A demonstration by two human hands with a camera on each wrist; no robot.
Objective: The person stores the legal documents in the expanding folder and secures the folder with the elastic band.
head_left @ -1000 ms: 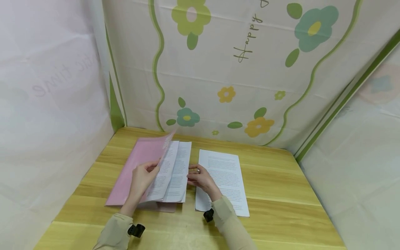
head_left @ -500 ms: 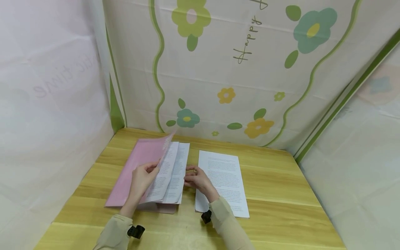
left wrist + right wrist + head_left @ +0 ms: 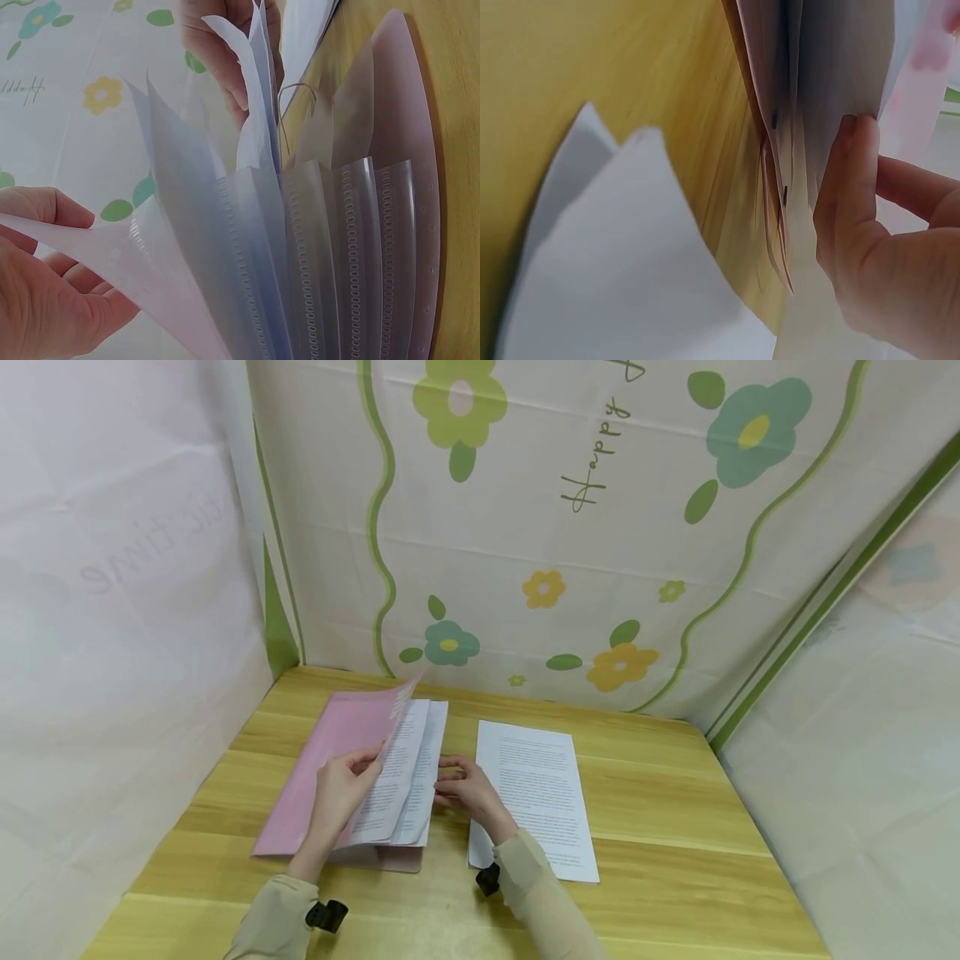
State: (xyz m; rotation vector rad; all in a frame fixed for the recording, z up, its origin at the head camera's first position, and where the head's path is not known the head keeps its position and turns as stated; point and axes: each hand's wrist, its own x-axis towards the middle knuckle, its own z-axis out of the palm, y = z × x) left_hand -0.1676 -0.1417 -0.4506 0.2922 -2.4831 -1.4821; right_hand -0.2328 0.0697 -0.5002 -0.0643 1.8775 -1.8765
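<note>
A pink expanding file folder (image 3: 330,735) lies on the left of the table. My left hand (image 3: 342,785) pinches its front cover and holds it raised. In the left wrist view, clear pleated pockets (image 3: 315,247) fan out beneath that cover. Printed sheets (image 3: 426,777) stand partly inside a pocket, their right edge sticking out past other printed papers (image 3: 393,777). At this protruding edge my right hand (image 3: 468,789) holds the sheets between thumb and fingers. The right wrist view has the fingertips (image 3: 866,127) against the paper; their lower ends inside the pocket are hidden.
Another stack of printed sheets (image 3: 532,793) lies flat right of the folder, under my right wrist. A thin elastic cord (image 3: 771,225) loops from the folder's edge. Flower-patterned cloth (image 3: 495,527) walls in the wooden table (image 3: 660,827) at the back and sides.
My right hand has moved a little to the left, and the sheets it holds have slid further into the folder. The left hand and the raised cover stay in place.
</note>
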